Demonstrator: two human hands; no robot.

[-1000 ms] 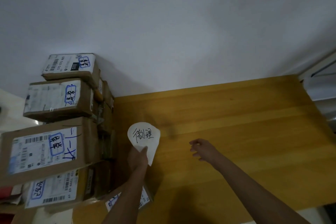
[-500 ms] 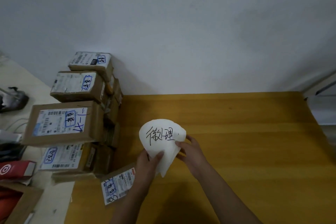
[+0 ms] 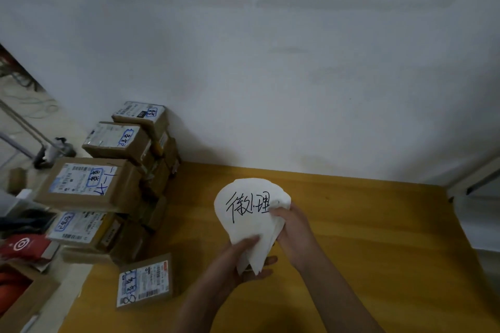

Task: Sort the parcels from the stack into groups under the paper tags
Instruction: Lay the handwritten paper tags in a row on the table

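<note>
I'm looking down on the yellow surface, with the stack of parcels standing at its left edge against the wall, off to the left of both hands and nearer my left. I'm holding the paper tags over the middle, fanned with the narrow end pointing back at me. My left hand is pinching that end, thumb on top, while my right hand is pinching the right edge beside the writing.
</note>
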